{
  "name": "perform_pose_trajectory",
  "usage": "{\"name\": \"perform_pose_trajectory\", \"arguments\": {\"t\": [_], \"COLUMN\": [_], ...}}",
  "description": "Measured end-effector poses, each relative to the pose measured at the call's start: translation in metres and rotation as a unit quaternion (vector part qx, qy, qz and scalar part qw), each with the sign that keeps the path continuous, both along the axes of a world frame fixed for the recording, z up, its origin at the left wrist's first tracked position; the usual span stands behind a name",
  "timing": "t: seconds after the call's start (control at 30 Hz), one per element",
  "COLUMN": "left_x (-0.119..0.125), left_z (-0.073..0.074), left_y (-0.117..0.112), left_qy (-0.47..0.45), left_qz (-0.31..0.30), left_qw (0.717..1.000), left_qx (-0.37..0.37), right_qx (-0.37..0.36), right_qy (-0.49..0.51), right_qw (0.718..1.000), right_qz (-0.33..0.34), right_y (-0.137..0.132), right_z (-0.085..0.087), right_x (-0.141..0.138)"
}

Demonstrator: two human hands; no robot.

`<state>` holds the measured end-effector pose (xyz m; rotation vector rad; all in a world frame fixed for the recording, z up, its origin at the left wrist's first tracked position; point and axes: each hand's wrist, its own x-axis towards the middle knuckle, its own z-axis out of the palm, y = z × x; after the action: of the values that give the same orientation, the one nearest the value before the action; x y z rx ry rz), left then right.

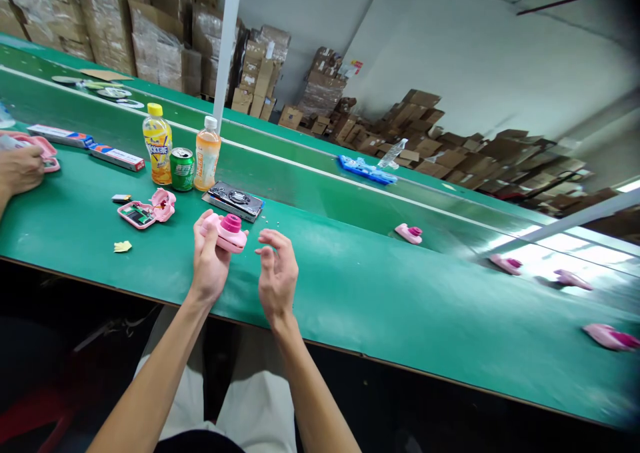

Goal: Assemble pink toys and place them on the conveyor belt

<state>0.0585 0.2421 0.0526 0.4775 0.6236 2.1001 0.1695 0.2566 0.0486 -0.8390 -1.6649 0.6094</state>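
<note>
The left hand is closed around a pink toy camera, lens facing up, its long axis lying crosswise and pointing right. Just beside that end, the right hand is empty and open, fingers lightly curled, above the green bench.

Glossy pink plastic toy camera, matt green rubber bench mat

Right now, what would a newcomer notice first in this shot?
A pink toy camera in the left hand sits centre, above the green conveyor belt, with the open right hand beside it. Cardboard boxes pile up along the far wall, behind the belt.
</note>
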Motion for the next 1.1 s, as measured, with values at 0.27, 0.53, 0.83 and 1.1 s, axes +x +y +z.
{"name": "perform_pose_trajectory", "arguments": {"t": [0.27,0.53,0.83,1.1], "left_x": [0.010,0.029,0.042,-0.133], "left_z": [-0.018,-0.041,-0.044,-0.055], "left_y": [-0.006,-0.050,-0.048,-0.045], "left_qy": [0.040,0.173,0.163,0.480], "left_qz": [-0.022,-0.152,-0.228,0.202], "left_qw": [0.998,0.954,0.950,0.790], "left_qx": [-0.044,-0.193,-0.140,-0.323], "right_qx": [-0.253,-0.404,-0.352,-0.140], "right_qy": [0.024,-0.041,-0.215,-0.383], "right_qw": [0.956,0.895,0.894,0.885], "right_qz": [0.147,0.184,0.172,-0.224], "right_y": [-0.002,-0.039,-0.011,0.240], "right_z": [0.019,0.013,0.018,0.018], "right_x": [-0.005,0.040,0.065,0.115]}}
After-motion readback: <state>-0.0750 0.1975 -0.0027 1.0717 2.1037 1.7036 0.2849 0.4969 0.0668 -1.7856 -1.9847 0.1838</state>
